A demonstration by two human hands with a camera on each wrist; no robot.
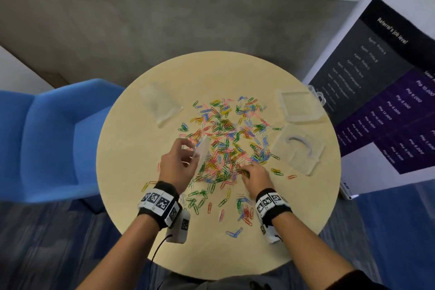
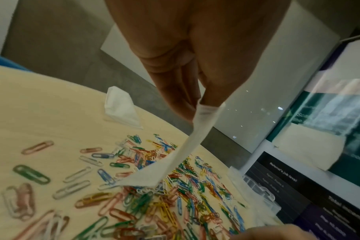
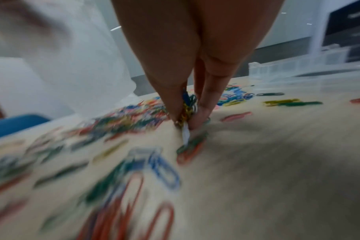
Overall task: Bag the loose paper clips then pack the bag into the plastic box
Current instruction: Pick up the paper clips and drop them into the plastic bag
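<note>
A clear plastic bag (image 1: 202, 152) is being pinched by the left hand (image 1: 177, 164) over the paper clips (image 1: 226, 132); a clip bunch (image 3: 187, 107) is being pinched by right hand (image 1: 255, 175) fingers (image 3: 203, 104) beside that bag.

Table (image 1: 294, 231): round, a chair (image 1: 47, 139) off its 9 o'clock edge, a poster (image 1: 388, 92) off its 3 o'clock edge.
Paper clips (image 1: 226, 139): scattered across the centre, strays toward 6 o'clock.
Spare bags (image 1: 160, 106): at 11 o'clock.
Plastic box (image 1: 300, 106): at 2 o'clock.
Lid (image 1: 297, 148): at 3 o'clock, just nearer than the box.
Left hand (image 1: 176, 162): at 7 o'clock of the pile, holding a bag (image 1: 202, 152) over the clips.
Right hand (image 1: 255, 175): at 5 o'clock, fingertips down among clips.
</note>
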